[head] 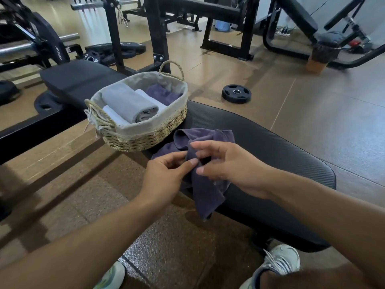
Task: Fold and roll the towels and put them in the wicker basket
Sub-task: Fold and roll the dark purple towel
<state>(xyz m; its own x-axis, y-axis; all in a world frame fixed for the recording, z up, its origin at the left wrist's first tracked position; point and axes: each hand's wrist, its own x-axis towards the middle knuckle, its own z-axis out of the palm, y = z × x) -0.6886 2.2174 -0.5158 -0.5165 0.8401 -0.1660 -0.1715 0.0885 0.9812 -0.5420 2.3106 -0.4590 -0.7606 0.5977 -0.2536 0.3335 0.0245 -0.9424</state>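
A crumpled purple towel [206, 184] lies on the padded table [270, 142], one end hanging over the near edge. The left hand [166, 174] and right hand [227, 163] both pinch it. Just beyond stands the wicker basket [143, 136], holding a rolled grey towel [129, 103]. A weight plate [236, 94] lies on the floor.

The wicker basket [145, 136] at centre left is coarse woven straw with twisted rope handles, lined in matt speckled grey cloth; inside lie a rolled grey towel [129, 104] of soft, napped terry, a smoother white towel [113, 114] and a crumpled purple one [162, 94]; the dark purple towel [206, 190] at centre is matt, finely fuzzy cloth; the bench pad [270, 147] beneath is black ribbed vinyl with a dull sheen; the floor [312, 113] is smooth brown matting, speckled and rougher at lower centre; a barbell [14, 49] at upper left is shiny bare metal.
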